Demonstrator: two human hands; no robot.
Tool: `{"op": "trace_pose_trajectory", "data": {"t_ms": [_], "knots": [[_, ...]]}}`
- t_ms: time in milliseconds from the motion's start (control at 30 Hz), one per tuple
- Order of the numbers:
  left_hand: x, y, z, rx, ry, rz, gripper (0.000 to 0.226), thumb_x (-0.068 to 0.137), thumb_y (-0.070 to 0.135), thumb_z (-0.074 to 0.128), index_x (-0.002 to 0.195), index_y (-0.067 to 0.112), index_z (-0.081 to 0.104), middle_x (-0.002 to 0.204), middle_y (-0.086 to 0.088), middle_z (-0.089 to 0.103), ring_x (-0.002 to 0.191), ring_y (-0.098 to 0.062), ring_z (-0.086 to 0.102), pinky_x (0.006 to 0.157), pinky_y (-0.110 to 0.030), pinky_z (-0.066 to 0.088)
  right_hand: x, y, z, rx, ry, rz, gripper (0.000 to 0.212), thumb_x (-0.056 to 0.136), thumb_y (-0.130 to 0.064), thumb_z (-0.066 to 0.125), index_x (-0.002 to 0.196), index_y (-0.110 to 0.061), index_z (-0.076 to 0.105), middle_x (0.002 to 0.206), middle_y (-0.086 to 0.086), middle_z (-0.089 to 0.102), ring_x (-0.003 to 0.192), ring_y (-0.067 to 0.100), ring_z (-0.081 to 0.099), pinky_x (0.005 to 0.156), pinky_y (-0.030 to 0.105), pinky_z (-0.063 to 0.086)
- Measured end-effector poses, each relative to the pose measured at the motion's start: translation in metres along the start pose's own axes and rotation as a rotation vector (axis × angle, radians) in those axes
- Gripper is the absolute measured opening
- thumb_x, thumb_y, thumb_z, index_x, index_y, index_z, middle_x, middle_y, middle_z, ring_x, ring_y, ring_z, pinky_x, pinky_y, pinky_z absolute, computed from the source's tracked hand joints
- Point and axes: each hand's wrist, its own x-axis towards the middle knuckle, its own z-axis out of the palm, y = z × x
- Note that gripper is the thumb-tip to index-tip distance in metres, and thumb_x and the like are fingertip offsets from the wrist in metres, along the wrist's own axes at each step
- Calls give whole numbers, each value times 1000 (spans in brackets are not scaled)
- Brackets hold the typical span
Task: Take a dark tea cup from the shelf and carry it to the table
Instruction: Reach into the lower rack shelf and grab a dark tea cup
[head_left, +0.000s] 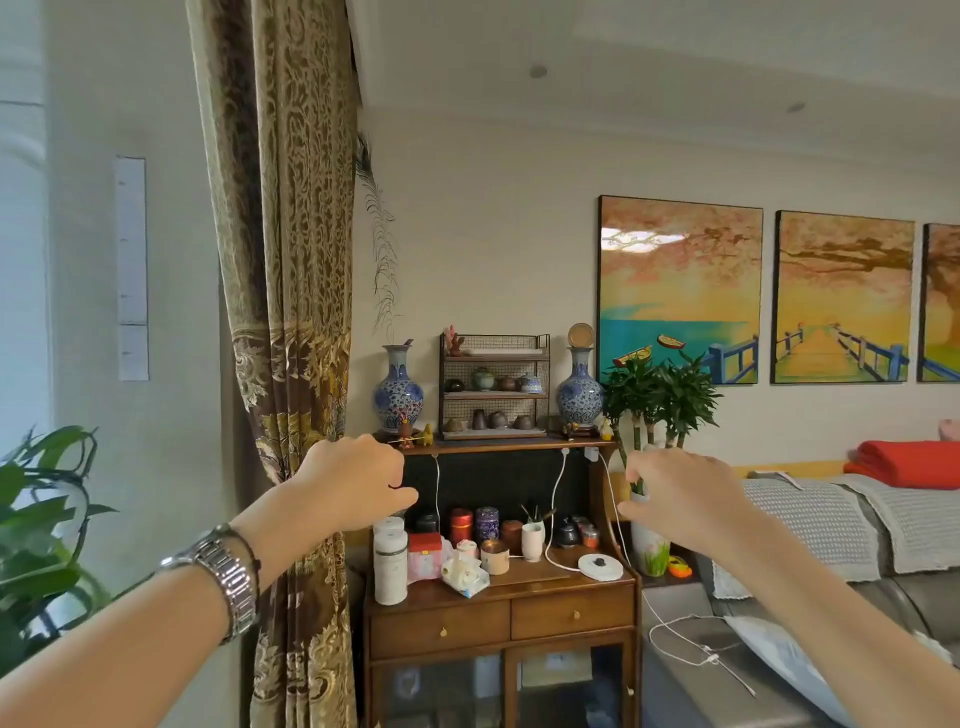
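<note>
- Both arms are stretched out in front of a wooden cabinet (501, 613), and neither hand holds anything.
- The left hand (358, 480) is curled into a loose fist, and the right hand (680, 493) has its fingers bent down, slightly parted.
- The gap between the hands opens straight onto the little wire shelf rack (494, 387) on the cabinet top.
- The rack is squeezed between two blue-and-white vases (398, 387), so there's not much side room.
- The dark tea cups (491, 419) sit on the rack's bottom tier, well beyond both hands. They look upright or upside down; too small to tell which.
</note>
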Motion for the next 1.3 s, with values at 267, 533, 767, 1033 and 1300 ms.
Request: {"op": "trace_pose_trajectory", "data": {"t_ms": [267, 533, 767, 1033, 1300], "knots": [[23, -13, 33, -63, 11, 34, 40, 92, 52, 43, 112, 23, 62, 110, 1, 66, 97, -19, 62, 82, -33, 49, 9, -21, 28, 17, 27, 1, 29, 87, -44, 55, 108, -24, 56, 104, -2, 65, 92, 14, 63, 72, 24, 42], [79, -19, 64, -98, 15, 67, 38, 91, 52, 45, 112, 25, 62, 110, 1, 65, 97, -17, 61, 79, -29, 46, 53, -22, 58, 24, -22, 33, 29, 87, -42, 55, 110, -23, 55, 108, -1, 65, 96, 17, 63, 72, 25, 41], [167, -24, 112, -111, 8, 68, 38, 90, 52, 47, 109, 23, 64, 105, 3, 68, 92, -15, 63, 85, -33, 55, 133, -16, 116, 22, -27, 11, 27, 85, -43, 56, 105, -24, 56, 87, -7, 52, 77, 12, 52, 70, 26, 44], [299, -29, 139, -104, 34, 37, 37, 89, 54, 47, 103, 25, 65, 103, 4, 68, 91, -17, 63, 84, -34, 53, 258, 12, 169, 36, 16, -22, 29, 86, -44, 56, 107, -23, 57, 88, -5, 59, 84, 15, 61, 75, 30, 51], [401, -38, 201, -132, -3, 42, 37, 86, 56, 49, 99, 25, 65, 94, 4, 68, 81, -14, 61, 78, -34, 54, 341, 17, 243, 63, -49, -27, 37, 88, -46, 54, 118, -24, 55, 114, -4, 65, 102, 15, 63, 80, 28, 47]]}}
